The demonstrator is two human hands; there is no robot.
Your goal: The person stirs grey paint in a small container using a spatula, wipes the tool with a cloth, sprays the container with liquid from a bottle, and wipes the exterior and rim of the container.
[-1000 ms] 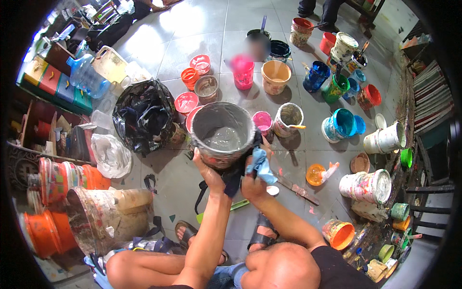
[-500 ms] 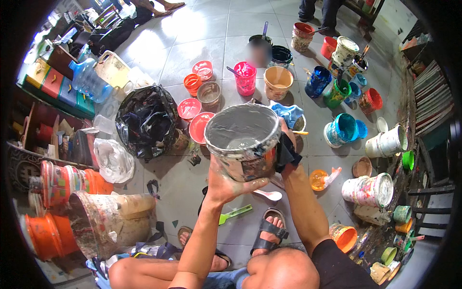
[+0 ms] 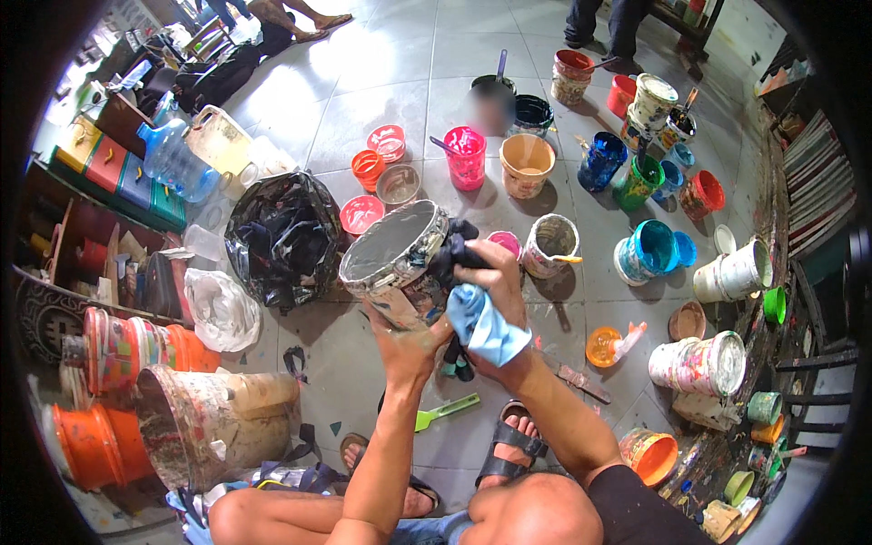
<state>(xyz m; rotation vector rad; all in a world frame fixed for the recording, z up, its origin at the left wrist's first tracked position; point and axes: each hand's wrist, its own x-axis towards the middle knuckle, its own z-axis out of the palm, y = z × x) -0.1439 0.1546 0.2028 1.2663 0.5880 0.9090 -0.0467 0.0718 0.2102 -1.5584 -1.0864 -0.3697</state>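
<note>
A paint-smeared bucket (image 3: 386, 291) with a grey inside is held up in front of me, tilted. My left hand (image 3: 404, 341) grips it from below and the near side, thumb pointing right. My right hand (image 3: 490, 291) clutches a black cloth (image 3: 459, 245) against the bucket's right rim, with a light blue cloth (image 3: 489, 327) hanging from it. Beneath them on the tiled floor lies a green plastic scraper (image 3: 454, 407), and a stained flat tool (image 3: 581, 381) rests to the right.
Many paint pots (image 3: 527, 159) stand ahead and right. A black bag (image 3: 277, 236), a white bag (image 3: 222, 313), orange buckets (image 3: 100, 445) and a large stained bucket (image 3: 209, 431) are at left. Colored drawers (image 3: 100, 163) stand behind. Other people's legs (image 3: 618, 27) show at the top.
The bucket has moved left and tilted, and my left hand with it. My right hand has turned, bringing the light blue cloth down in front of the bucket's right side.
</note>
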